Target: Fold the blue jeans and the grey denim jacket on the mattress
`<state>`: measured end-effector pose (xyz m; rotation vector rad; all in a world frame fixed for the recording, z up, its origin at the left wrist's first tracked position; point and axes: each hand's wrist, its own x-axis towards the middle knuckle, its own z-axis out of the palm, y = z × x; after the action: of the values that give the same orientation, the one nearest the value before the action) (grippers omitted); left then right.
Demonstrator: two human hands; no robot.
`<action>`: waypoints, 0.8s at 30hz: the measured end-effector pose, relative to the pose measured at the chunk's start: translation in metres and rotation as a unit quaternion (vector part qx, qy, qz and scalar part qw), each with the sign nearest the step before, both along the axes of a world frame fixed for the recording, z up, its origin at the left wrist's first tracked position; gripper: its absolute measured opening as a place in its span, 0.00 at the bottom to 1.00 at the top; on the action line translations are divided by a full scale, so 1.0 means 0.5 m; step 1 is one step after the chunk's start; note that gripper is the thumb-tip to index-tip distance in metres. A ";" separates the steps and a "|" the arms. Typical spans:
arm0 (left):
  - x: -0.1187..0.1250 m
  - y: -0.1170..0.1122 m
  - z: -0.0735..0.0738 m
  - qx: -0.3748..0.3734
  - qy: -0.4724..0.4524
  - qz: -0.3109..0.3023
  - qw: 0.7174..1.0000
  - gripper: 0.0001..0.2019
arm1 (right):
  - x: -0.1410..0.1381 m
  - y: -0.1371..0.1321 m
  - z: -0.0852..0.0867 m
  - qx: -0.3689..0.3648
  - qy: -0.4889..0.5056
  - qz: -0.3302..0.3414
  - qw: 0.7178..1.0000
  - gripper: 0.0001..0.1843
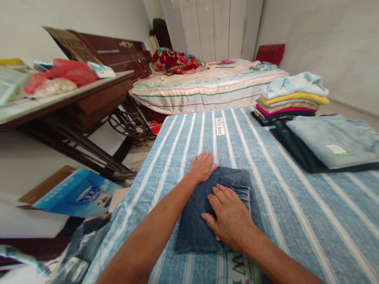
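Note:
Folded dark blue jeans (195, 221) with a frayed hem lie on a blue striped bedsheet (177, 157). My left hand (203, 167) rests on the far left corner of the jeans, palm down with its fingers stretched out. Lying flat over the right part, near the fringe, is my right hand (227, 211), thumb spread to the left. Neither hand grips anything. My right hand and forearm hide part of the near right side of the jeans.
To the right sit light blue jeans (334, 138) over dark ones, and behind them a stack of folded clothes (291, 102). A sewing machine table (97, 94) with bags stands left, above a blue box (79, 193). Another bed (204, 90) stands beyond.

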<state>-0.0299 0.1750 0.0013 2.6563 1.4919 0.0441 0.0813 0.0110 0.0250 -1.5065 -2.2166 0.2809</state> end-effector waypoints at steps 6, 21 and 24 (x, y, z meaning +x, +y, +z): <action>0.001 0.000 0.005 0.005 0.006 0.001 1.000 0.22 | 0.000 0.001 -0.001 0.000 -0.002 0.000 1.000 0.21; 0.034 -0.012 0.028 0.026 0.002 0.000 1.000 0.21 | 0.001 0.002 0.002 0.011 -0.005 0.004 1.000 0.20; 0.049 -0.015 0.022 0.014 0.000 -0.032 0.999 0.21 | 0.001 0.002 0.003 0.014 -0.005 0.002 1.000 0.20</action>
<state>-0.0053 0.1675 0.0124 2.7243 1.4145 0.0596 0.0816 0.0118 0.0267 -1.4936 -2.2225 0.2432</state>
